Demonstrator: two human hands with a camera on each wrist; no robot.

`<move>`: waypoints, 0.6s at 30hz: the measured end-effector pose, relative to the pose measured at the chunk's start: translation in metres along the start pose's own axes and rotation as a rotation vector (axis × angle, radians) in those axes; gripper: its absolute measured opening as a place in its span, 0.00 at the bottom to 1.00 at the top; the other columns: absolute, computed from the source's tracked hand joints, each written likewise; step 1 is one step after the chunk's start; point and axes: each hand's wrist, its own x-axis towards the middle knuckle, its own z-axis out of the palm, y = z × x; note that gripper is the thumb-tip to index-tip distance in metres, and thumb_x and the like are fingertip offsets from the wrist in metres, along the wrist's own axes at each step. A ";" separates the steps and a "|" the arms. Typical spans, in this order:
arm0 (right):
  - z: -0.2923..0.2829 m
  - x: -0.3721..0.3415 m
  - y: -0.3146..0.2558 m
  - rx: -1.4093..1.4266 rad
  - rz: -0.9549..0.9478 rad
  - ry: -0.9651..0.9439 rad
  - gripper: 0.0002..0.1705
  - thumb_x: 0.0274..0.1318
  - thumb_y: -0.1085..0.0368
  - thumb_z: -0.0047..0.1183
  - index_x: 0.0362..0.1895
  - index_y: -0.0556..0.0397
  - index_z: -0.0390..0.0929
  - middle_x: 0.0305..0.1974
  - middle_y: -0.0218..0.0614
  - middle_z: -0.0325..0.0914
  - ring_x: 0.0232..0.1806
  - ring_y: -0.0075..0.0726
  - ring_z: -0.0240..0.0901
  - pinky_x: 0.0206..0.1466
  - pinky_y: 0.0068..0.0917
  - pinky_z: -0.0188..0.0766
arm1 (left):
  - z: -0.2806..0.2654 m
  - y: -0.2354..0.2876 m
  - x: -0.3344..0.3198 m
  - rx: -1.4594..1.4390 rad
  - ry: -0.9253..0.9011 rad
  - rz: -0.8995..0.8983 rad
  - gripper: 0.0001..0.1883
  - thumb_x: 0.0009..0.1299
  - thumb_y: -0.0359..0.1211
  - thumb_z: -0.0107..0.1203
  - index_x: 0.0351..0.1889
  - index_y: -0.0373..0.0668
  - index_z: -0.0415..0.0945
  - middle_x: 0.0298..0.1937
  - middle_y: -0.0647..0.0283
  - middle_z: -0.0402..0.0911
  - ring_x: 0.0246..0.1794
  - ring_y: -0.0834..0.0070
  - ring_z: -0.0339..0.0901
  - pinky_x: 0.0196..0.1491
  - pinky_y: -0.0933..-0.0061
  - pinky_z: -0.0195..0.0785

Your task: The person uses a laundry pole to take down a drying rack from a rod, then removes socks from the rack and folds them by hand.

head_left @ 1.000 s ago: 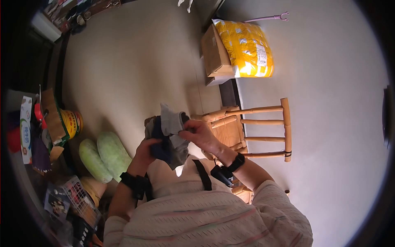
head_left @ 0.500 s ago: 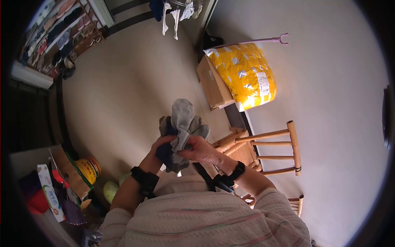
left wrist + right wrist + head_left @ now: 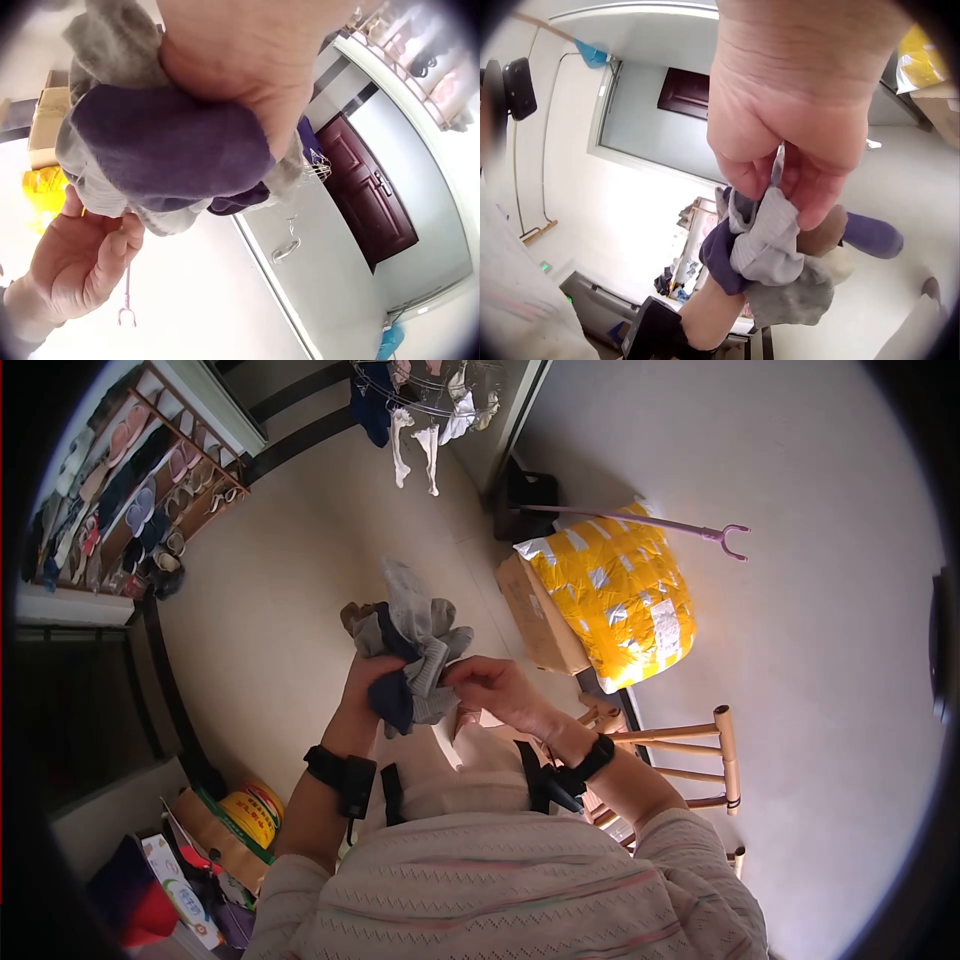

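A bunch of socks, grey ones (image 3: 409,600), a navy one (image 3: 391,701) and a brown one, is held in front of the body. The left hand (image 3: 367,685) grips the bunch from its left side; in the left wrist view a purple-blue sock (image 3: 172,146) bulges below that palm. The right hand (image 3: 503,695) pinches the edge of a light grey sock (image 3: 769,244) between thumb and fingers, as the right wrist view shows. In the left wrist view the right hand (image 3: 86,259) touches the lower edge of the grey socks.
A yellow wrapped package (image 3: 615,595) leans on a cardboard box (image 3: 540,620) by the wall, with a pink forked pole (image 3: 680,528) across it. Bamboo chair (image 3: 728,760) at right. Shoe rack (image 3: 150,480) and hanging rack with socks (image 3: 430,455) stand farther off; bags and boxes lie lower left.
The head view has tilted up, bringing the shoe rack and hanging rack into sight. The bunch has shifted slightly left, and the right hand has moved from its front to its right edge.
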 end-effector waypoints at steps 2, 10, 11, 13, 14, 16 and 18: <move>-0.014 0.021 -0.001 0.133 0.052 0.079 0.10 0.55 0.70 0.45 0.41 0.57 0.72 0.36 0.34 0.74 0.36 0.23 0.72 0.35 0.19 0.71 | 0.000 0.025 0.019 0.005 -0.043 -0.005 0.28 0.48 0.22 0.52 0.51 0.36 0.64 0.46 0.58 0.73 0.47 0.68 0.72 0.52 0.71 0.65; -0.026 0.094 -0.024 0.305 0.147 0.411 0.19 0.57 0.59 0.46 0.49 0.57 0.67 0.38 0.34 0.73 0.38 0.28 0.71 0.34 0.22 0.70 | -0.039 0.080 0.103 0.413 -0.154 -0.229 0.34 0.40 0.20 0.60 0.50 0.37 0.66 0.44 0.65 0.73 0.44 0.75 0.70 0.47 0.74 0.64; -0.024 0.100 -0.027 0.326 0.144 0.430 0.19 0.57 0.59 0.46 0.49 0.57 0.67 0.38 0.34 0.73 0.38 0.28 0.71 0.34 0.22 0.70 | -0.034 0.088 0.109 0.471 -0.194 -0.255 0.33 0.40 0.20 0.59 0.50 0.36 0.66 0.43 0.65 0.73 0.44 0.76 0.70 0.47 0.75 0.64; -0.024 0.106 -0.033 0.300 0.108 0.466 0.26 0.56 0.53 0.47 0.54 0.55 0.62 0.42 0.35 0.71 0.41 0.28 0.68 0.35 0.22 0.71 | -0.019 0.103 0.119 0.578 -0.209 -0.336 0.34 0.41 0.20 0.59 0.52 0.36 0.66 0.42 0.65 0.73 0.43 0.76 0.71 0.48 0.75 0.63; -0.024 0.106 -0.034 0.321 0.112 0.491 0.26 0.56 0.53 0.47 0.54 0.55 0.62 0.42 0.35 0.71 0.41 0.28 0.68 0.35 0.22 0.71 | -0.010 0.108 0.124 0.588 -0.220 -0.366 0.34 0.41 0.20 0.59 0.52 0.36 0.66 0.42 0.65 0.73 0.43 0.76 0.71 0.48 0.75 0.63; -0.027 0.106 -0.036 0.313 0.053 0.513 0.34 0.52 0.45 0.49 0.55 0.56 0.61 0.44 0.35 0.69 0.43 0.29 0.67 0.36 0.23 0.72 | 0.006 0.111 0.137 0.716 -0.292 -0.386 0.30 0.42 0.21 0.59 0.49 0.36 0.68 0.41 0.66 0.74 0.41 0.76 0.71 0.47 0.76 0.63; -0.033 0.106 -0.034 0.352 0.053 0.538 0.37 0.48 0.41 0.51 0.54 0.55 0.62 0.44 0.33 0.69 0.44 0.27 0.66 0.36 0.22 0.72 | 0.011 0.099 0.151 0.810 -0.390 -0.397 0.29 0.42 0.21 0.60 0.47 0.36 0.69 0.40 0.65 0.75 0.40 0.77 0.72 0.46 0.76 0.64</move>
